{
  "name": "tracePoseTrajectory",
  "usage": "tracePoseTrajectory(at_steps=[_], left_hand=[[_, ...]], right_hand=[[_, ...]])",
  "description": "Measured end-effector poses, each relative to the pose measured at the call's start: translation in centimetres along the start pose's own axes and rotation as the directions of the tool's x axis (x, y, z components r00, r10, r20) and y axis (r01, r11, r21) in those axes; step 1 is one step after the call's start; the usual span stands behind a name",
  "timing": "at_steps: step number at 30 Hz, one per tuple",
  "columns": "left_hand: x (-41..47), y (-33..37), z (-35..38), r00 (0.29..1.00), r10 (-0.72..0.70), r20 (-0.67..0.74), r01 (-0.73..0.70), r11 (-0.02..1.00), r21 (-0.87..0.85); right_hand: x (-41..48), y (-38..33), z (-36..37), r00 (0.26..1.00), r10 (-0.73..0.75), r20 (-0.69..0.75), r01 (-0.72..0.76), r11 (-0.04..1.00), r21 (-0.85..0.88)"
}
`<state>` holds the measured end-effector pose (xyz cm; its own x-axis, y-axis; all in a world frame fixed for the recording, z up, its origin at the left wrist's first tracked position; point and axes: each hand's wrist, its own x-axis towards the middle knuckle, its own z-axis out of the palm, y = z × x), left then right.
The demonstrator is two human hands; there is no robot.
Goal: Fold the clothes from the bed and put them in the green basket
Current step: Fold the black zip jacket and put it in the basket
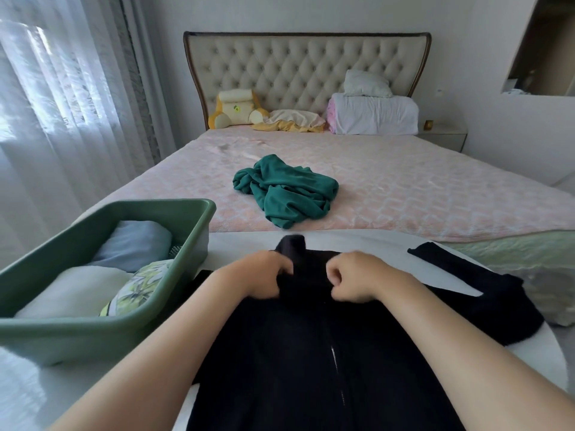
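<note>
A black zip-up jacket (pixel 311 353) lies spread on a white table (pixel 529 353) at the foot of the bed, its collar pointing away from me and one sleeve stretched to the right. My left hand (pixel 264 273) and my right hand (pixel 351 279) both pinch the fabric just below the collar, fingers curled into it. The green basket (pixel 193 231) stands at the left on the table, holding a blue, a white and a leaf-patterned folded piece. A crumpled teal garment (pixel 286 189) lies on the pink bedspread (pixel 420 188).
Pillows, a yellow plush toy (pixel 236 108) and folded bedding sit against the tufted headboard (pixel 305 63). White curtains (pixel 62 104) hang at the left. A bedside table (pixel 441 135) stands at the right of the bed.
</note>
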<state>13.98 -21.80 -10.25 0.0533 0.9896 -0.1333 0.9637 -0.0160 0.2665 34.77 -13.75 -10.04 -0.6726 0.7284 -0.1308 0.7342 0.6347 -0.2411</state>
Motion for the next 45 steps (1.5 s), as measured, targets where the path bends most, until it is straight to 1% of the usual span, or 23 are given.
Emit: tracePoseTrajectory(at_steps=[3, 5, 7, 9, 12, 13, 16, 17, 18, 20, 22, 23, 25, 27, 30, 32, 35, 36, 38, 40, 41, 43, 45], left_hand=[[-2.3, 0.3, 1.2, 0.942, -0.070, 0.327, 0.087, 0.996, -0.037], [-3.0, 0.2, 1.4, 0.908, -0.092, 0.409, 0.146, 0.984, -0.103], [-3.2, 0.2, 1.0, 0.931, -0.088, 0.353, 0.151, 0.977, -0.153], [-2.9, 0.5, 0.3, 0.958, -0.065, 0.281, 0.127, 0.969, -0.210], [-2.3, 0.8, 0.0, 0.975, -0.036, 0.221, 0.096, 0.958, -0.271], [-2.2, 0.7, 0.2, 0.971, -0.022, 0.237, 0.088, 0.959, -0.270], [-2.2, 0.4, 1.1, 0.923, 0.019, 0.384, 0.086, 0.963, -0.254], [-1.9, 0.3, 1.6, 0.926, 0.007, 0.378, 0.094, 0.964, -0.248], [-1.5, 0.3, 1.9, 0.952, -0.017, 0.307, 0.096, 0.965, -0.244], [-0.5, -0.3, 2.2, 0.996, -0.090, -0.016, 0.085, 0.974, -0.211], [0.1, -1.1, 2.5, 0.941, -0.090, -0.327, 0.037, 0.985, -0.166], [0.4, -1.4, 2.7, 0.915, -0.050, -0.400, 0.004, 0.993, -0.114], [0.6, -1.5, 2.9, 0.901, -0.006, -0.433, -0.020, 0.998, -0.055], [0.9, -1.0, 2.7, 0.896, -0.043, -0.442, -0.011, 0.993, -0.119], [1.5, -0.6, 1.7, 0.869, -0.088, -0.487, -0.008, 0.982, -0.191], [1.6, -0.5, 1.0, 0.829, -0.111, -0.547, -0.019, 0.974, -0.226], [1.8, -1.3, 0.5, 0.737, -0.164, -0.655, -0.053, 0.953, -0.298], [1.8, -1.5, 0.5, 0.729, -0.153, -0.667, -0.073, 0.952, -0.297], [1.5, -1.7, 0.4, 0.788, -0.115, -0.605, -0.119, 0.935, -0.334], [1.2, -1.3, 0.5, 0.861, -0.066, -0.504, -0.142, 0.921, -0.363], [1.0, -0.9, 0.7, 0.878, -0.037, -0.477, -0.139, 0.934, -0.329], [0.8, 0.1, 0.8, 0.872, -0.003, -0.489, -0.141, 0.956, -0.258], [0.7, 0.7, 0.4, 0.809, 0.004, -0.588, -0.161, 0.963, -0.216]], right_hand=[[-1.7, -0.4, 1.5, 0.956, 0.074, 0.283, -0.069, 0.997, -0.028], [-1.8, -0.5, 2.2, 0.940, 0.112, 0.322, -0.110, 0.994, -0.026], [-1.4, -0.6, 1.9, 0.967, 0.128, 0.220, -0.128, 0.992, -0.014], [-0.5, -0.8, 1.6, 0.993, 0.114, 0.035, -0.113, 0.993, -0.018], [1.7, -1.1, 2.3, 0.966, 0.163, -0.201, -0.131, 0.978, 0.163], [2.5, -1.1, 2.9, 0.953, 0.206, -0.220, -0.161, 0.965, 0.209], [4.4, -0.9, 4.4, 0.953, 0.268, -0.140, -0.229, 0.942, 0.246], [4.7, -1.0, 4.6, 0.953, 0.271, -0.135, -0.229, 0.937, 0.263], [5.0, -1.0, 4.7, 0.950, 0.271, -0.152, -0.218, 0.930, 0.295], [5.6, -1.3, 4.5, 0.937, 0.279, -0.212, -0.169, 0.889, 0.425], [5.6, -2.2, 3.9, 0.921, 0.285, -0.266, -0.063, 0.781, 0.621], [5.5, -2.6, 3.4, 0.913, 0.280, -0.298, 0.003, 0.723, 0.691], [5.3, -3.1, 2.3, 0.885, 0.252, -0.392, 0.142, 0.655, 0.742], [5.0, -3.4, 1.5, 0.847, 0.224, -0.482, 0.251, 0.632, 0.733], [4.2, -3.6, 0.6, 0.826, 0.207, -0.525, 0.317, 0.600, 0.735], [3.4, -3.1, 0.1, 0.859, 0.141, -0.492, 0.304, 0.633, 0.712], [2.3, -1.6, -0.9, 0.956, 0.007, -0.293, 0.147, 0.854, 0.500], [2.1, -1.0, -0.9, 0.971, 0.003, -0.239, 0.091, 0.920, 0.382], [2.1, -0.2, -0.7, 0.968, 0.081, -0.237, -0.046, 0.988, 0.149], [2.3, 0.4, -0.2, 0.914, 0.138, -0.381, -0.138, 0.990, 0.029], [2.4, 0.6, 0.2, 0.865, 0.113, -0.489, -0.122, 0.992, 0.015], [2.5, 1.0, 0.5, 0.717, -0.020, -0.697, 0.040, 0.999, 0.013], [1.9, 0.7, 0.3, 0.537, -0.219, -0.815, 0.222, 0.968, -0.114]])
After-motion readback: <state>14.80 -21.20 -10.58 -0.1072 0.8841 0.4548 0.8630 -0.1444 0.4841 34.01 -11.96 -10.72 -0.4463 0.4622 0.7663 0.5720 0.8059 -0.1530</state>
